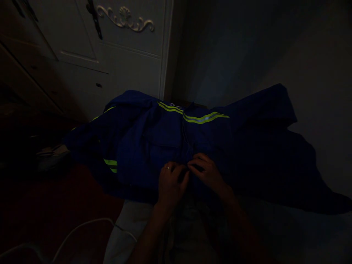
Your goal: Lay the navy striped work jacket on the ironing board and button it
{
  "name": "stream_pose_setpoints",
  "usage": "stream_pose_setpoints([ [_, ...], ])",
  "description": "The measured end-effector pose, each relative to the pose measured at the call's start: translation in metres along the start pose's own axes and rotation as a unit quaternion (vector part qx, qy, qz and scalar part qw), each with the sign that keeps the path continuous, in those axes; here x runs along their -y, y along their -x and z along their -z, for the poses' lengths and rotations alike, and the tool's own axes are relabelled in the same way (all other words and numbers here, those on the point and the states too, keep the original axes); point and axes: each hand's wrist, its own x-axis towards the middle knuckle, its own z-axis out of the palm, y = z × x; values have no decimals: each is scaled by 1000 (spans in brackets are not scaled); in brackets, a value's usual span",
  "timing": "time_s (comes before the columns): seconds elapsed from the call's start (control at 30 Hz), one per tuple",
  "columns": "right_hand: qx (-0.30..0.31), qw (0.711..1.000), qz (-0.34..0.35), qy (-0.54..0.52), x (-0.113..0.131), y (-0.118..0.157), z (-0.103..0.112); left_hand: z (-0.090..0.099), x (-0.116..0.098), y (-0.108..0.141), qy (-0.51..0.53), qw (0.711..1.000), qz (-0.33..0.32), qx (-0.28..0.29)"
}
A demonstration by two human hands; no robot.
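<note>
A dark blue work jacket (162, 126) with yellow-green and silver reflective strips lies spread across a surface in front of me. Its front edge runs down the middle, between two reflective strips. My left hand (172, 183), with a ring on one finger, pinches the cloth at this edge. Close beside it, my right hand (207, 172) has thumb and fingers pinched on the same front edge. The fingertips of both hands nearly meet. Dim light hides any small fastener between them.
Behind the jacket stands a pale cabinet (132, 66) with carved scroll trim and a dark handle (95, 20). A white cable (90, 221) curves across the lower left, over a dark red floor (66, 198). A pale surface (316, 62) stretches off to the right.
</note>
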Motion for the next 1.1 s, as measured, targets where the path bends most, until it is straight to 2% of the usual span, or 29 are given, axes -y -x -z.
stream_pose_setpoints([
  [0.1, 4, 1000, -5, -5, 1, -1, 1, -3, -2, 1, -29, 999, 9, 31],
  [0.23, 7, 1000, 1, 1, 2, -2, 2, -7, -2, -1, -73, 997, 1, 37],
  [0.33, 4, 1000, 6, 3, 3, -1, 1, -5, -1, -3, -85, 995, -21, 45],
  [0.43, -15, 1000, 5, -4, 6, 2, 0, -2, -2, -7, -88, 993, -7, 75],
  [0.5, -36, 999, -7, -14, 8, 5, -1, 0, -7, -10, -84, 989, 43, 112],
  [0.63, -69, 996, -49, -13, 12, 12, -2, 6, -15, -20, -7, 962, 212, 169],
  [0.73, -75, 994, -73, -17, 14, 15, -1, 10, -14, -24, 48, 945, 260, 192],
  [0.77, -72, 994, -78, -20, 14, 16, -1, 10, -13, -24, 43, 947, 259, 185],
  [0.83, -62, 994, -89, -24, 14, 16, 0, 9, -10, -23, 16, 964, 230, 136],
  [0.93, -62, 992, -105, -27, 15, 15, 1, 5, -5, -19, -22, 990, 127, 56],
  [1.0, -82, 990, -113, -24, 16, 14, 1, 2, -4, -19, -55, 994, 79, 55],
  [1.1, -125, 985, -117, -13, 17, 8, 4, 3, -5, -26, -88, 988, 82, 95],
])
